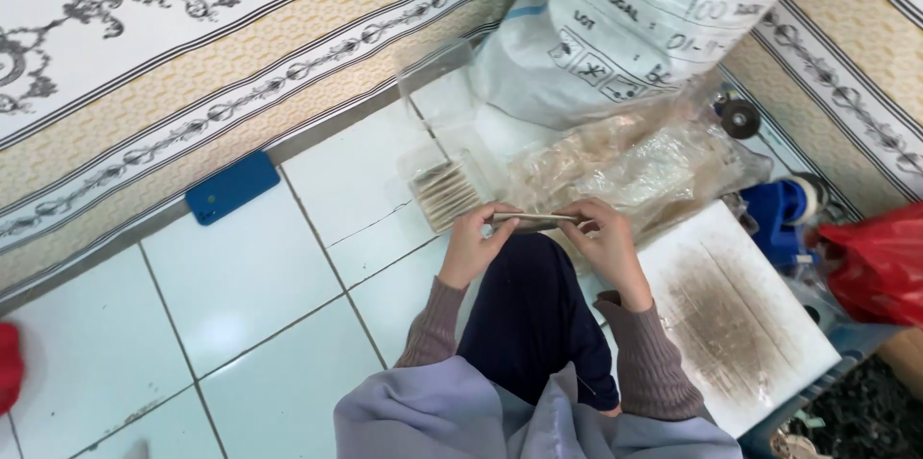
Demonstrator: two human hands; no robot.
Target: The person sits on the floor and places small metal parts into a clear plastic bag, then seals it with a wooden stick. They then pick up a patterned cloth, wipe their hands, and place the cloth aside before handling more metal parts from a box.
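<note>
Hands: L hand (473, 246) & R hand (601, 238) pinch thin stick bundle (535, 221) ends; keep it level, just right of clear tray (444, 192).

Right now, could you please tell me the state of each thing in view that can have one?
Left hand: pinching one end of the thin flat strip.
Right hand: pinching the strip's other end.
Strip: held level between both hands.
Clear box: lid open, strips stacked inside.
Clear plastic bag: crumpled, lying open on the floor.
White sack: full, leaning against the mattress.
Blue phone: lying flat on the tiles.
</note>
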